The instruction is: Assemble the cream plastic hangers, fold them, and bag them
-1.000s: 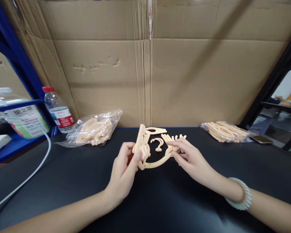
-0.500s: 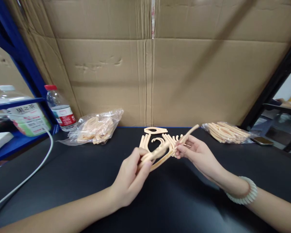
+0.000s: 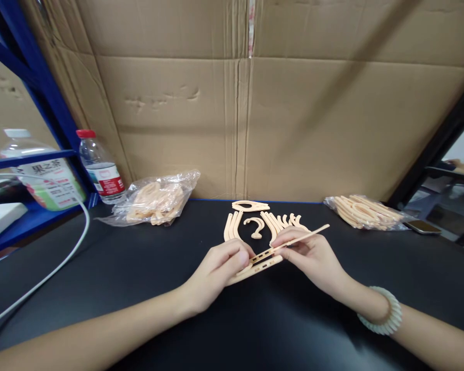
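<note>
My left hand (image 3: 220,270) is closed around one end of two thin beige plastic strips (image 3: 268,258), one lying over the other, with small slots along them. My right hand (image 3: 313,255) pinches the upper strip near its middle; that strip sticks out to the right past my fingers. Both hands hover just above the black tabletop (image 3: 139,288). Behind them lie several loose beige parts (image 3: 255,224): curved arms, a hook shape and an oval piece.
A clear bag of beige parts (image 3: 154,198) lies back left, another bag (image 3: 365,211) back right beside a phone (image 3: 421,225). A water bottle (image 3: 100,170) and a blue shelf (image 3: 31,154) stand at left, a white cable (image 3: 46,273) crosses the table, and a cardboard wall (image 3: 255,118) rises behind.
The curved assembled piece I held upright is gone from my hands. I now hold two flat strips laid nearly level, lower and closer to me.
</note>
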Demonstrator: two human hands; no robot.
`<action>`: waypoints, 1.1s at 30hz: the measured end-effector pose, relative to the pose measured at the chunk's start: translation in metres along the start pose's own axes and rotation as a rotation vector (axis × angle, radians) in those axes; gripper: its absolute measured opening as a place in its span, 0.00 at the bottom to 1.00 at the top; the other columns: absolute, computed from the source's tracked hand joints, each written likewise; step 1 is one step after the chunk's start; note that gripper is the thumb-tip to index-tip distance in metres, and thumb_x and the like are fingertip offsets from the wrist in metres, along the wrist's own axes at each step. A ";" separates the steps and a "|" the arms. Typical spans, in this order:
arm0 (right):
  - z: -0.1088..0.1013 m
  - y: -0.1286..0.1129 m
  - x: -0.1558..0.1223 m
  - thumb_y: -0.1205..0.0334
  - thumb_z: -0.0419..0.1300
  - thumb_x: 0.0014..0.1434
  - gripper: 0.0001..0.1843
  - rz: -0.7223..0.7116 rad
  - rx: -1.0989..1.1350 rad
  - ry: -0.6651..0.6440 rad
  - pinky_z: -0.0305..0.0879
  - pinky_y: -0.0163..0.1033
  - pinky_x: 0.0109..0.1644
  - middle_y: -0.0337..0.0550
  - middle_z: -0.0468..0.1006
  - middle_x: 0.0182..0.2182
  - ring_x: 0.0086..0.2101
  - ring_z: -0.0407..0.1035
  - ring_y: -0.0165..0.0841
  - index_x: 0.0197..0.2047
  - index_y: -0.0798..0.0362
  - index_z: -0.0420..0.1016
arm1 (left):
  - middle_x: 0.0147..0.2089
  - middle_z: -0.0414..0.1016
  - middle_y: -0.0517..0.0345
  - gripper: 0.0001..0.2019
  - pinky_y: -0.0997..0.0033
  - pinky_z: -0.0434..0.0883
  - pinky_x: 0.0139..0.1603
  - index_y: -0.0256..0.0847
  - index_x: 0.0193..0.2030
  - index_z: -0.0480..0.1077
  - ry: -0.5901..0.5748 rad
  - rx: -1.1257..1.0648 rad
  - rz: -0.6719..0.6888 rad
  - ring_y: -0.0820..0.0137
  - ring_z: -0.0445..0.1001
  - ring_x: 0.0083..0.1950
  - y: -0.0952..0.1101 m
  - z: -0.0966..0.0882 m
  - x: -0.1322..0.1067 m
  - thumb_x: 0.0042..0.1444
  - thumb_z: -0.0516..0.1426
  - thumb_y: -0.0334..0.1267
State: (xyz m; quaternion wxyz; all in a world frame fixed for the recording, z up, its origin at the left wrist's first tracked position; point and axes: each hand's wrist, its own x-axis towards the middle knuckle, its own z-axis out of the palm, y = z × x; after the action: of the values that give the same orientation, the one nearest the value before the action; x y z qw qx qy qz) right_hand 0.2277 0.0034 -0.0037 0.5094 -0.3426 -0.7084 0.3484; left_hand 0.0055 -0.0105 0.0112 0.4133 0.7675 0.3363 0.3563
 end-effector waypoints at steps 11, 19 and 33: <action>0.000 -0.001 -0.001 0.65 0.62 0.57 0.04 -0.076 -0.044 -0.037 0.72 0.36 0.32 0.43 0.77 0.32 0.34 0.73 0.34 0.34 0.50 0.80 | 0.35 0.67 0.62 0.12 0.76 0.60 0.29 0.38 0.38 0.65 -0.091 -0.272 -0.241 0.75 0.63 0.29 -0.009 -0.003 0.009 0.44 0.57 0.32; 0.005 -0.001 -0.003 0.64 0.65 0.55 0.03 0.023 0.093 -0.080 0.71 0.34 0.28 0.42 0.77 0.31 0.26 0.71 0.29 0.34 0.51 0.81 | 0.28 0.66 0.62 0.10 0.75 0.59 0.26 0.36 0.36 0.69 -0.102 -0.301 -0.247 0.75 0.62 0.26 -0.007 -0.001 0.008 0.52 0.55 0.41; 0.013 -0.005 -0.009 0.63 0.64 0.57 0.04 -0.074 -0.040 -0.129 0.70 0.37 0.32 0.42 0.76 0.28 0.30 0.71 0.32 0.32 0.52 0.79 | 0.24 0.66 0.63 0.17 0.79 0.60 0.26 0.36 0.34 0.69 -0.321 0.113 -0.072 0.76 0.63 0.25 -0.002 -0.004 0.006 0.65 0.48 0.46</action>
State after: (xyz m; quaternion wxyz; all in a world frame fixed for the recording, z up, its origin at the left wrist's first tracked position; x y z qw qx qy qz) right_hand 0.2174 -0.0086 -0.0074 0.4683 -0.3033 -0.7587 0.3364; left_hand 0.0051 -0.0027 0.0127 0.4304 0.8241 0.3126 0.1947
